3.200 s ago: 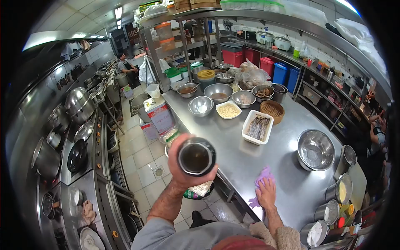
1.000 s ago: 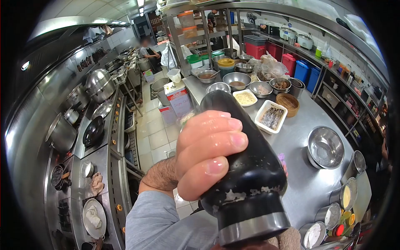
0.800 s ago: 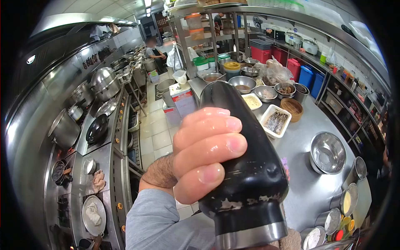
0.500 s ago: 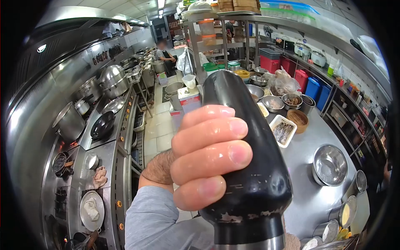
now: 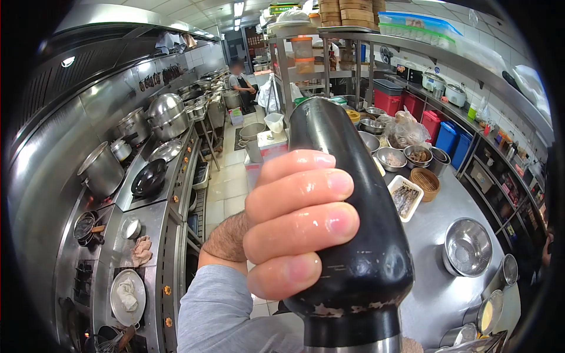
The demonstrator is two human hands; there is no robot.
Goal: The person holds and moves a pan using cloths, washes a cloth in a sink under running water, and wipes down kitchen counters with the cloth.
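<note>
My left hand (image 5: 297, 220) is wrapped round a black metal bottle (image 5: 353, 247), held up close in front of me. Its fingers look wet. Paint has chipped off at the bottle's shoulder, and bare metal shows at its neck by the lower edge. The bottle is tilted, its far end pointing up and away, and its mouth lies out of view. My grey sleeve (image 5: 218, 306) leads up to this hand from the lower left. My right hand is not visible; a small patch of skin beside the bottle's neck cannot be made out.
Pots (image 5: 101, 170) and a wok (image 5: 149, 176) stand on the stove at left. On the steel table at right are a colander (image 5: 468, 247), a white tray (image 5: 406, 198) and a bamboo steamer (image 5: 425, 184). A person (image 5: 242, 88) sits down the aisle.
The room has shifted slightly down and to the right in view as my head moved. My left hand keeps the same grip on the bottle.
</note>
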